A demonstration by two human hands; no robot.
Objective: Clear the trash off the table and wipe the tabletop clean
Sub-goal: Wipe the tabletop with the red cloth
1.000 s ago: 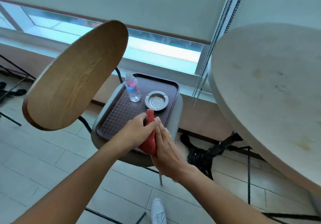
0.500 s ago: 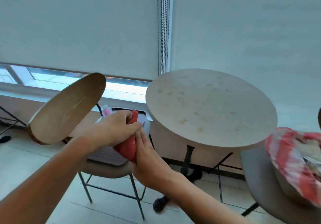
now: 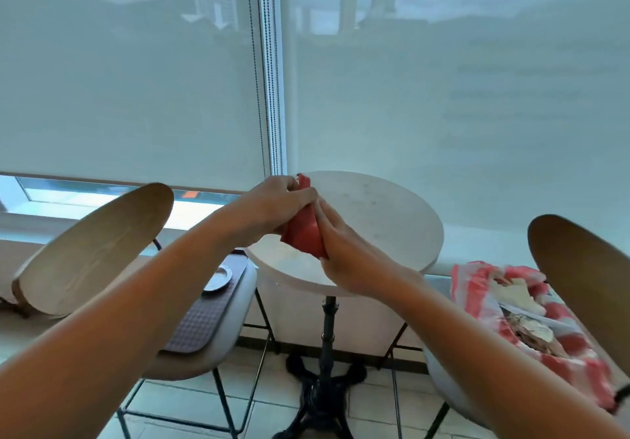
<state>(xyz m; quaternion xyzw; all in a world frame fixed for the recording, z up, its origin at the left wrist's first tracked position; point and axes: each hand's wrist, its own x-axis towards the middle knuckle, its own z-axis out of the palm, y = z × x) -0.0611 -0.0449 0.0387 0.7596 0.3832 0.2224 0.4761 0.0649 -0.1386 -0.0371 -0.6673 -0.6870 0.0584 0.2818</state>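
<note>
We have both arms stretched out in front of us, and between the two hands sits a red cloth (image 3: pixel 303 234), bunched into a tight wad. Our left hand (image 3: pixel 272 205) comes in from the upper left with its fingers curled over the top of the cloth, gripping it; a small red corner pokes up just above those knuckles. Our right hand (image 3: pixel 344 254) meets it from the lower right, fingers fairly straight and laid flat along the cloth's right side, pressing it against the left hand rather than wrapping round it. So the cloth is sandwiched, most of its red bulk showing below the left hand and to the left of the right palm.

All of this hangs above the near left part of the round pale table (image 3: pixel 381 213), whose top shows faint marks. We cannot tell whether the cloth touches the tabletop or is held just over it.

To our left, a chair with a wooden back (image 3: pixel 92 251) carries a dark brown tray (image 3: pixel 201 319) on its seat, and a small metal ashtray (image 3: pixel 218 276) rests on the tray's far end. To our right, a second chair (image 3: pixel 579 275) holds a red-and-white plastic bag (image 3: pixel 531 322) with crumpled paper and scraps inside
</note>
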